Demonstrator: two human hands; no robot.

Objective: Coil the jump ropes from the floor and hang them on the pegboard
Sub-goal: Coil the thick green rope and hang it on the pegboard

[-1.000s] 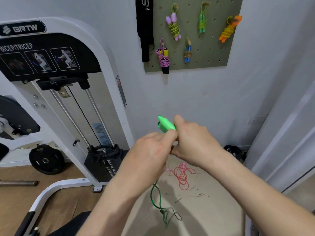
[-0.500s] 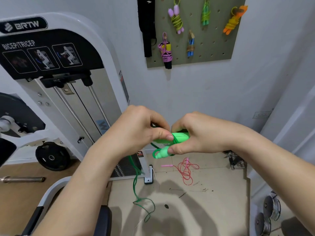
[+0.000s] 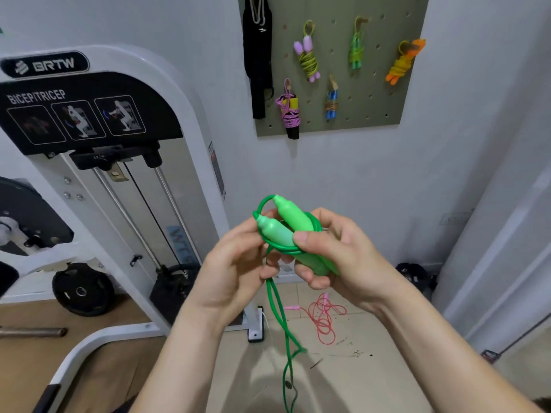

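Swung up from lying sideways, the two bright green plastic jump-rope handles (image 3: 293, 222) now sit tilted side by side, thin green cord (image 3: 274, 299) looped round them. Right hand (image 3: 343, 254) grips the pair, thumb on top. Left hand (image 3: 235, 263) seems to pinch the cord, which trails to the tiled floor (image 3: 357, 383). Coiled ropes (image 3: 308, 61) hang on the grey-green pegboard (image 3: 372, 93).

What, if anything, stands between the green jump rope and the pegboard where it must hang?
Nothing visible does. The green jump rope, held by the left hand and right hand, faces only bare wall below the pegboard; the weight machine stands off to the left.
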